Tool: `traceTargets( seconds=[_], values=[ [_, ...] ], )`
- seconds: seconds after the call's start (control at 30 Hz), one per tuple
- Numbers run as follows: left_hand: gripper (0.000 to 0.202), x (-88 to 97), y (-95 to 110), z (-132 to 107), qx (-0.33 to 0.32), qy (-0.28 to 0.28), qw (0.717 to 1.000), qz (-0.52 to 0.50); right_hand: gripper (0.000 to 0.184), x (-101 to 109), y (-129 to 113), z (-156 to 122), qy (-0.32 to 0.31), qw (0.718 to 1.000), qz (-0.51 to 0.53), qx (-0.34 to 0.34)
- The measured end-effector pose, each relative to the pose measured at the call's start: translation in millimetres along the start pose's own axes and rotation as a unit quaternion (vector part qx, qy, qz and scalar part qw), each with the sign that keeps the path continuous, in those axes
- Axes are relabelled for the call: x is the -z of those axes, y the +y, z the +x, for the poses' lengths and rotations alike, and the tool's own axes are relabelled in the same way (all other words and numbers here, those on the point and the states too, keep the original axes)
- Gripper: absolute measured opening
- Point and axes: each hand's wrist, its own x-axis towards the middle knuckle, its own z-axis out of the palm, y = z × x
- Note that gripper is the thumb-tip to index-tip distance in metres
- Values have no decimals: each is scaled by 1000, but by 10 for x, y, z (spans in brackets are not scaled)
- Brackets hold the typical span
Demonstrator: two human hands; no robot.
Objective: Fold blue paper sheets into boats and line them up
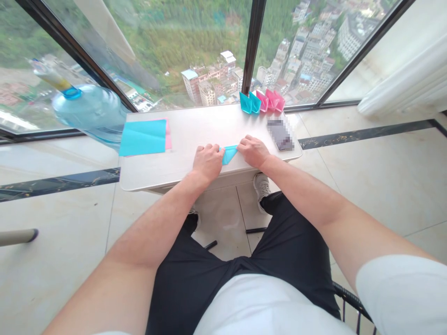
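A small folded piece of blue paper [229, 154] lies at the front middle of the white table, its lower part narrowing to a point. My left hand [208, 162] grips its left end with curled fingers. At its right end, my right hand [253, 151] pinches the corner between thumb and fingers. Parts of the paper are hidden under both hands. Farther back stand folded paper boats in a row: two blue ones [250, 103] and several pink ones [270, 100].
Flat blue sheets [143, 137] with pink paper [169, 134] beneath lie on the table's [195, 125] left side. A phone [280, 133] with a blurred screen rests at the right. Beyond the left end is a large water bottle [91, 111]; window panes [195, 46] rise behind.
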Motion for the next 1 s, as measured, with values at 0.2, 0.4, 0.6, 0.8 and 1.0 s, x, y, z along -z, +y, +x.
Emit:
traceTargets(
  seconds=[0.2,0.4,0.6,0.8,1.0],
  values=[
    [48,3,185,-120,40,-10,999,-12,26,65,-151,-58,-11,999,1,-31],
    [67,-72,456,-221,93,-29,995,14,29,137,-321,-67,-48,997,-20,-57],
    [69,-55,453,-255,109,-18,994,-10,47,124,-409,-80,-35,997,-22,-65],
    [67,-27,397,-250,112,-9,993,-28,48,94,-433,-73,-29,997,-26,-74],
    [69,-16,384,-240,96,-22,995,-21,48,117,-465,-60,-36,995,-44,-80]
  ],
)
